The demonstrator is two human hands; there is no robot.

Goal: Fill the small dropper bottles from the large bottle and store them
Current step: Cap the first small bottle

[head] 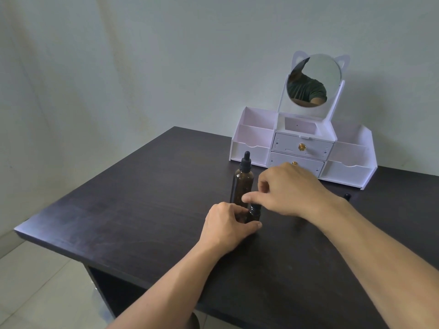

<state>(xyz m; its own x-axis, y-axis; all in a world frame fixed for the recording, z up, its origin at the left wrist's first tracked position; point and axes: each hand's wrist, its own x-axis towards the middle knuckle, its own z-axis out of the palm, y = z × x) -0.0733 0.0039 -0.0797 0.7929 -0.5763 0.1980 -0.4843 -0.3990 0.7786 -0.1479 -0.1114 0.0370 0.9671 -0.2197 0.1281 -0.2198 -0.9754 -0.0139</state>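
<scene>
Dark table [118,210] carries everything. One small bottle [253,213] is gripped by the left hand [225,224]; its neck is approached by the half-curled, empty right hand [289,188]. Large bottle [242,184] is just behind, capped. Organizer [301,148] is seen without bottles, so storing remains.

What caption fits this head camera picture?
Left hand grips small bottle beside large dropper bottle; right hand above it.
</scene>
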